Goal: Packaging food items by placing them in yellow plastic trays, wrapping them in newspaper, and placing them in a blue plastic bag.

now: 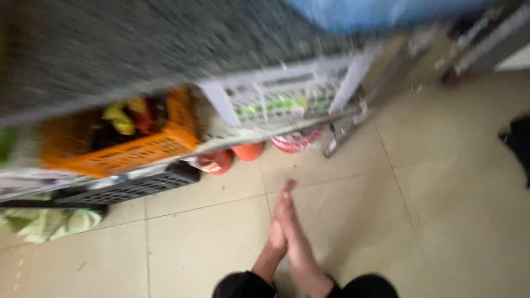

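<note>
The view is blurred by motion. My left hand [276,234] and my right hand [301,248] are pressed flat against each other, palm to palm, with straight fingers pointing away from me. Nothing is held between them that I can see. Both wrists come out of dark sleeves [243,287] at the bottom edge. The hands hover over a beige tiled floor [452,221], a short way in front of a low rack of crates.
An orange crate [127,152] with yellow and red items and a white crate [276,99] with green items sit under a grey counter [110,49]. On the floor lie a black crate [132,187], red-orange round containers [232,157], a green cloth [44,223] and a dark object [519,146].
</note>
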